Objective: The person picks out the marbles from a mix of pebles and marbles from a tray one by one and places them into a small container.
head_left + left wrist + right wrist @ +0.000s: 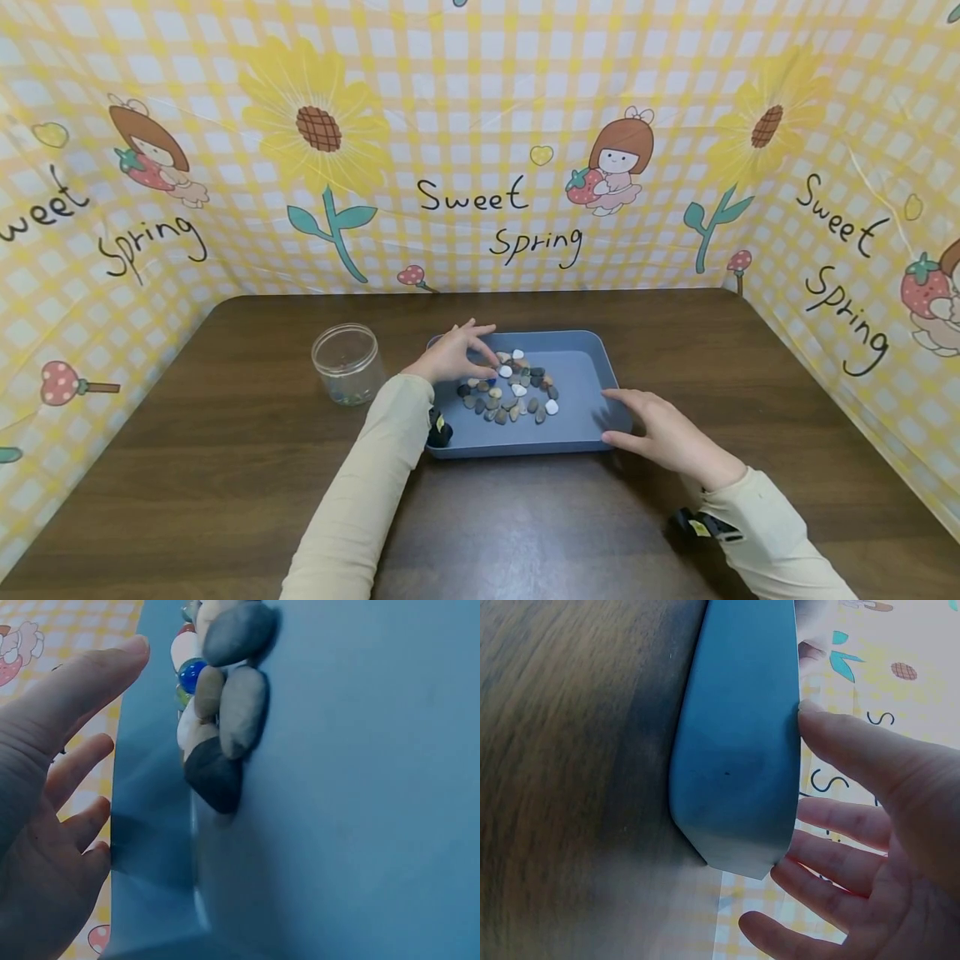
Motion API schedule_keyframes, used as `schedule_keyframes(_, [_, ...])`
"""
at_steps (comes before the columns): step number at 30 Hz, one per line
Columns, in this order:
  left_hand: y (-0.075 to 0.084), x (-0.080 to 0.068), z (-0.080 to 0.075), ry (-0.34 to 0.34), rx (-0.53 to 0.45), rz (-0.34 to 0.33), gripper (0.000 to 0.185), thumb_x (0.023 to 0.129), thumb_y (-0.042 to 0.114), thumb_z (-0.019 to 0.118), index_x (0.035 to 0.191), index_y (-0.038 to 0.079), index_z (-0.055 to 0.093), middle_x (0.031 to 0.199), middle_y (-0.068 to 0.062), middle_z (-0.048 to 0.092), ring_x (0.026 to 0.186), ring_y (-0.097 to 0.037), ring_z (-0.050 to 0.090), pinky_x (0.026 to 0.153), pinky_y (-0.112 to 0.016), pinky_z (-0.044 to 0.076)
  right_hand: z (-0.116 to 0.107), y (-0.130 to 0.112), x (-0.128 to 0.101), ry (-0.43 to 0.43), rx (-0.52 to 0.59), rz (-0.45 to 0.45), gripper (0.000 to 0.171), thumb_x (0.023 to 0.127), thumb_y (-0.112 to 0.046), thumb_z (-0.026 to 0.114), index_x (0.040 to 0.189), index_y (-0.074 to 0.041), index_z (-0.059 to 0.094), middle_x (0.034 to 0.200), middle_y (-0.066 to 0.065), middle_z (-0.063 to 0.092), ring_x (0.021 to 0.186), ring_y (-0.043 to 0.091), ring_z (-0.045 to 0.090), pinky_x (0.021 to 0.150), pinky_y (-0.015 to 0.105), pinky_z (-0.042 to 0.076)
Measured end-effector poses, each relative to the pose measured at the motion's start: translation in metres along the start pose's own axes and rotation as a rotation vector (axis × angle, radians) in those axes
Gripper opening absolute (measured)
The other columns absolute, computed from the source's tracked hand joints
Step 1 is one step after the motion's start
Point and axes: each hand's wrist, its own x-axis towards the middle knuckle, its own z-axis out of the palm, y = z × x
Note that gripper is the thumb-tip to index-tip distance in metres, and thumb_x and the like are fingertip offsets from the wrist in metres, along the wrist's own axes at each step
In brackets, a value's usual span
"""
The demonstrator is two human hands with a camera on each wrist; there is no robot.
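A blue tray sits mid-table with several grey, white and brown pebbles heaped in its left half. My left hand hovers over the tray's back left corner, fingers straight and spread, tips just beside the pebbles. In the left wrist view the left hand holds nothing, and the pebbles lie close by with a blue glass bead among them. My right hand rests flat against the tray's right front corner. Seen from the right wrist, the right hand touches the tray's rim with straight fingers.
A clear glass jar stands left of the tray, with a few small things at its bottom. The brown wooden table is walled on three sides by a yellow checked cloth.
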Motion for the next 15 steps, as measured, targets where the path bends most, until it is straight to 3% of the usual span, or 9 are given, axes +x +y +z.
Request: schedule_keyframes(15, [-0.0049, 0.0015, 0.0061, -0.004, 0.04, -0.013, 0.01, 0.079, 0.019, 0.075, 0.087, 0.014, 0.076, 0.152, -0.007, 0.032, 0.146, -0.035, 0.005, 0.118, -0.051, -0.003, 0.0005, -0.0006, 0.0001, 0.0, -0.002, 0.001, 0.056, 0.083, -0.028, 0.07, 0.128, 0.001, 0.052, 0.127, 0.021, 0.057, 0.117, 0.037, 0.054, 0.096, 0.052, 0.044])
